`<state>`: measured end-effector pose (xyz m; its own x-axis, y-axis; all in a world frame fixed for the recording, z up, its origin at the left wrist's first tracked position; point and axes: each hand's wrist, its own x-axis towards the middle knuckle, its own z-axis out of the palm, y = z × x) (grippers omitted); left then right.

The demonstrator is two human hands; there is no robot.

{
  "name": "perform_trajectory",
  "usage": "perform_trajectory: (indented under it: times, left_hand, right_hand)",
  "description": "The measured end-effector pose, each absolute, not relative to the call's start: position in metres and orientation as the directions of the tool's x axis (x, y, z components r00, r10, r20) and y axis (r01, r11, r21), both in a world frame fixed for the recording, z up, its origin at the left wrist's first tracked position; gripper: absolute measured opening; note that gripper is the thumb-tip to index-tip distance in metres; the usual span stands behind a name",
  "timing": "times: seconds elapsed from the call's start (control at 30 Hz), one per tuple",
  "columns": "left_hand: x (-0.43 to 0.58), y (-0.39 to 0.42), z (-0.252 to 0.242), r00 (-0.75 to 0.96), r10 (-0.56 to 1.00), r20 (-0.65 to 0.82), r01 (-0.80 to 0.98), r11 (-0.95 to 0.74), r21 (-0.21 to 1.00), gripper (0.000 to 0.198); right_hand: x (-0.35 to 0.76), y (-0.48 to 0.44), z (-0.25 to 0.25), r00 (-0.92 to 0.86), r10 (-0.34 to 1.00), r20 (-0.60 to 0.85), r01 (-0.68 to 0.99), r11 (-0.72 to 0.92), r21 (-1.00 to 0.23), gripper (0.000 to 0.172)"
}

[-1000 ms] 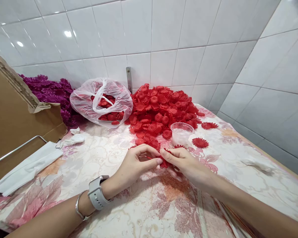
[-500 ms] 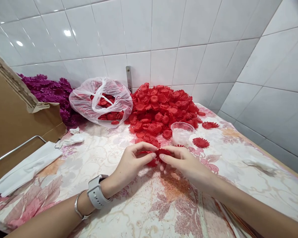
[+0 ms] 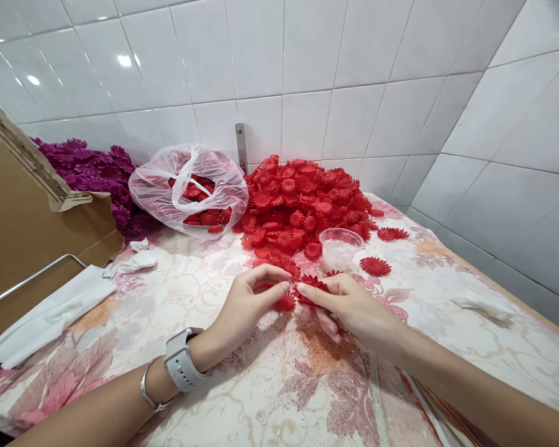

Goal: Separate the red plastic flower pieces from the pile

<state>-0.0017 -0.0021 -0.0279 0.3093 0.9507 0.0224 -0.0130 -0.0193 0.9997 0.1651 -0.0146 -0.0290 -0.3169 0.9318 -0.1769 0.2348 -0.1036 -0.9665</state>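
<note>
My right hand pinches a red artificial flower between thumb and fingers. Just left of it, my left hand is curled, with thumb and index tips close together. Red petals show behind and below the left thumb, seemingly part of another flower in that hand; its other fingers are hidden. Beyond both hands spreads a large pile of red flower pieces. A clear plastic cup with whitish contents stands at the pile's front, and a loose red flower lies beside it.
A clear plastic bag of red flowers sits left of the pile, with purple flowers behind a cardboard box. White paper lies on the floral tablecloth. Tiled walls stand behind and right.
My right hand has drawn slightly right with its red flower, opening a small gap from the left fingertips. The flower's petals show more now. My left hand has barely moved.
</note>
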Motion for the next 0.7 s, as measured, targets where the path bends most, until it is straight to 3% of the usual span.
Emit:
perform_trajectory:
  times: [0.23,0.37,0.53,0.7]
  left_hand:
    - [-0.002,-0.005,-0.027,0.433,0.897,0.087,-0.012,-0.091,0.996,0.013]
    - [-0.002,-0.007,-0.029,0.496,0.866,0.053,-0.013,-0.054,0.998,0.015]
    - [-0.002,-0.005,-0.027,0.443,0.895,0.053,0.046,-0.081,0.996,0.012]
    - [-0.002,-0.004,-0.028,0.401,0.909,-0.114,-0.165,0.194,0.967,0.016]
  right_hand:
    - [0.164,-0.012,-0.033,-0.347,0.917,-0.198,0.212,-0.129,-0.969,0.059]
    - [0.165,-0.011,-0.038,-0.393,0.897,-0.203,0.207,-0.129,-0.97,0.062]
    - [0.168,-0.009,-0.04,-0.465,0.875,-0.138,0.224,-0.034,-0.974,0.057]
    - [0.166,-0.011,-0.031,-0.483,0.871,-0.088,0.168,-0.007,-0.986,0.044]
